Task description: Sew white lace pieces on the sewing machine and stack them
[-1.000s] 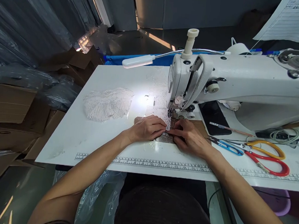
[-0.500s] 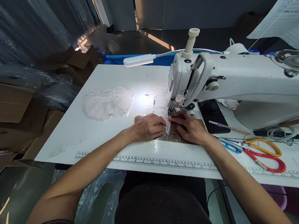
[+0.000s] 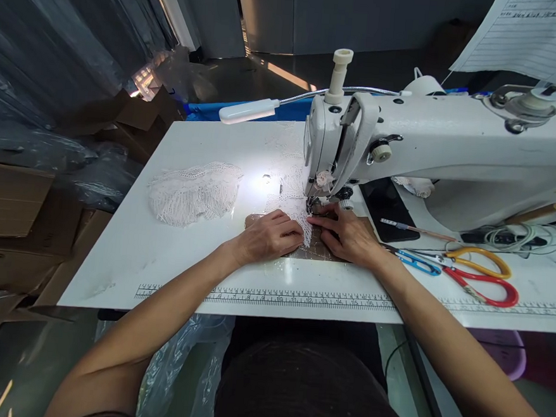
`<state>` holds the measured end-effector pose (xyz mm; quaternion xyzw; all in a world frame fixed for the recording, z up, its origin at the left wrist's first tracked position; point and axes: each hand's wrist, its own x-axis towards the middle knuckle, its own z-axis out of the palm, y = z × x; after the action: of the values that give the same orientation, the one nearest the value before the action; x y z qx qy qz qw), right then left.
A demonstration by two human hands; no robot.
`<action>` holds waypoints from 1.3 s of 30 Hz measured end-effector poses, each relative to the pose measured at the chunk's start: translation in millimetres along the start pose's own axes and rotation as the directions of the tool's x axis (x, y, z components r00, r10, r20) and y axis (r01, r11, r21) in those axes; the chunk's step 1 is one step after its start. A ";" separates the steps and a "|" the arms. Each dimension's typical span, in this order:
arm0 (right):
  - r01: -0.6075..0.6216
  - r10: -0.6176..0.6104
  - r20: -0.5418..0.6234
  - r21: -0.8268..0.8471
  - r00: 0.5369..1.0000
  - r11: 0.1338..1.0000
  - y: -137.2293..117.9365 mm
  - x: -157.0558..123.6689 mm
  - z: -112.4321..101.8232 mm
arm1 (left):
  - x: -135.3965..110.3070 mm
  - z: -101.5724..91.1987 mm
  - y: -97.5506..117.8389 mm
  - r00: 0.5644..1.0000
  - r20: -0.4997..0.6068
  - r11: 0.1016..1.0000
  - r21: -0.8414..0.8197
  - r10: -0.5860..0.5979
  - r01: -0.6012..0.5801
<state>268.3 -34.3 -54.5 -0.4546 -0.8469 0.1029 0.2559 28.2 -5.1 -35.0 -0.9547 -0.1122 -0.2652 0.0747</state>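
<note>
A white sewing machine (image 3: 406, 141) stands on a white table (image 3: 180, 252). A strip of white lace (image 3: 292, 193) runs under its presser foot (image 3: 312, 206) and over a brown piece (image 3: 310, 253) in front of the needle. My left hand (image 3: 269, 236) lies on the lace and brown piece, fingers curled and pressing down. Just right of the needle, my right hand (image 3: 347, 234) presses the same work with its fingers together, fingertips at the foot.
A heap of white lace (image 3: 193, 191) lies at the left of the table. Blue snips (image 3: 414, 261), yellow scissors (image 3: 481, 262) and red scissors (image 3: 486, 290) lie at the right. A gooseneck lamp (image 3: 249, 111) lights the work. Cardboard boxes (image 3: 6, 215) stand at the left.
Both hands have slid away from me toward the presser foot with the lace and brown piece. The right hand's fingertips have reached the foot.
</note>
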 end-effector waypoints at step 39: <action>-0.035 0.060 0.096 -0.249 0.994 0.968 -20.7 7.5 -5.4 | 9.2 -8.4 -0.3 0.923 0.338 0.977 -0.039 -0.184 0.209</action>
<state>252.9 -40.2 -38.9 -0.4973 -0.8540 0.0259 0.1508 31.6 -4.9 -23.1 -0.9718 -0.2082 -0.1104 -0.0079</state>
